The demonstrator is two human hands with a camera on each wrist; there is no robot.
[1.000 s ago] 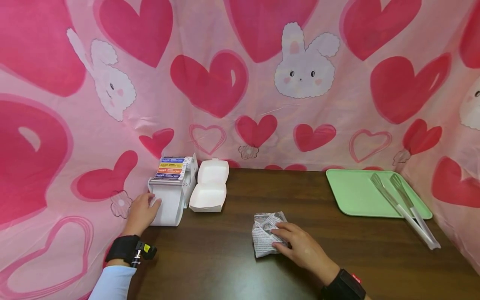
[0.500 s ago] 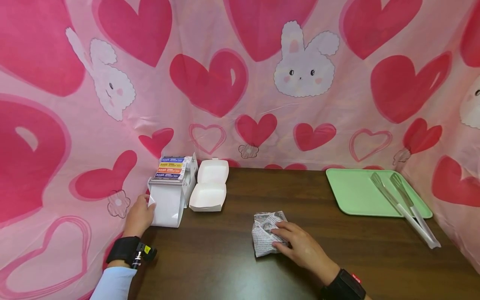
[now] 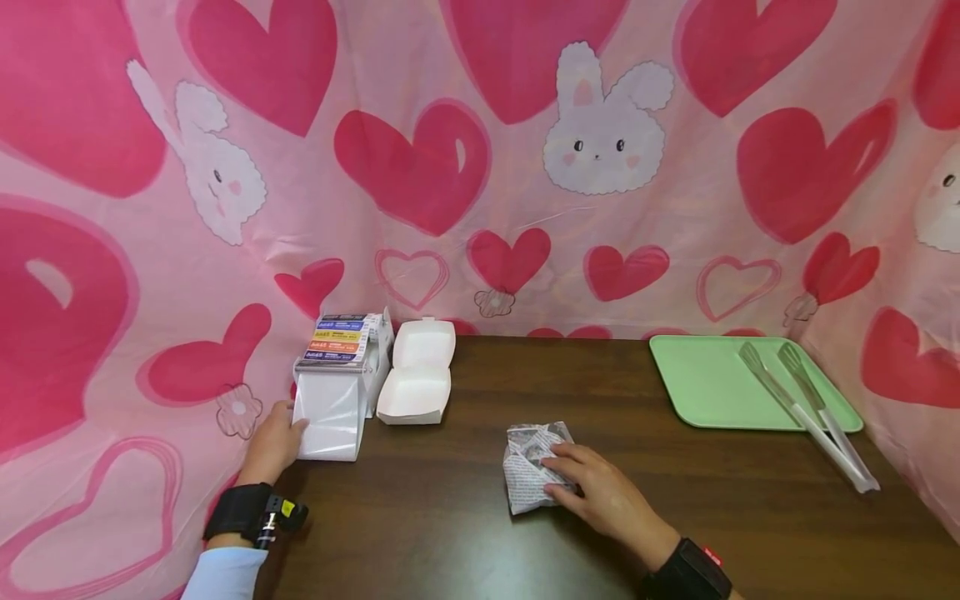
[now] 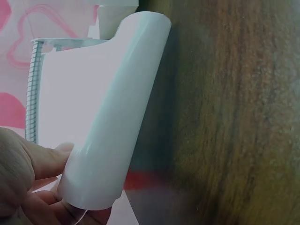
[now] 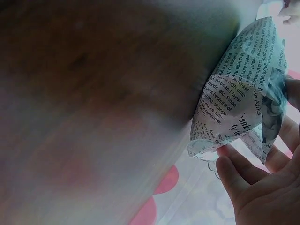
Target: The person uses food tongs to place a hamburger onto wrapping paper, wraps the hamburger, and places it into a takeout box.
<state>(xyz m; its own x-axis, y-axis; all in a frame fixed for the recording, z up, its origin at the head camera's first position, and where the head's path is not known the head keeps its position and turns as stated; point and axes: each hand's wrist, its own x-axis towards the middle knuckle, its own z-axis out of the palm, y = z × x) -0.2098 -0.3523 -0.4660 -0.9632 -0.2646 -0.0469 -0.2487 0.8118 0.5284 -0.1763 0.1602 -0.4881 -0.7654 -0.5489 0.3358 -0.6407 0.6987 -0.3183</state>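
A label dispenser (image 3: 345, 354) with rows of coloured stickers on top stands at the left. From its front hangs a wide white strip (image 3: 328, 417), which curls over in the left wrist view. My left hand (image 3: 272, 442) pinches the strip's left edge, thumb on the near face and fingers behind, partly hidden. In the middle of the table lies a small package (image 3: 528, 483) folded in newsprint-patterned paper. My right hand (image 3: 607, 496) holds it from the right; in the right wrist view, the thumb (image 5: 229, 176) and fingers lie around its side. What is inside the paper is hidden.
An open white clamshell box (image 3: 416, 392) stands right beside the dispenser. At the back right, a green tray (image 3: 697, 392) carries metal tongs (image 3: 813, 417) whose handles stick out over its front edge. Pink heart-patterned cloth (image 3: 517, 200) borders the brown table (image 3: 420, 517).
My left hand has slid slightly down and toward me along the strip's edge. The white strip hangs a little lower and flatter. My right hand and the package have stayed put.
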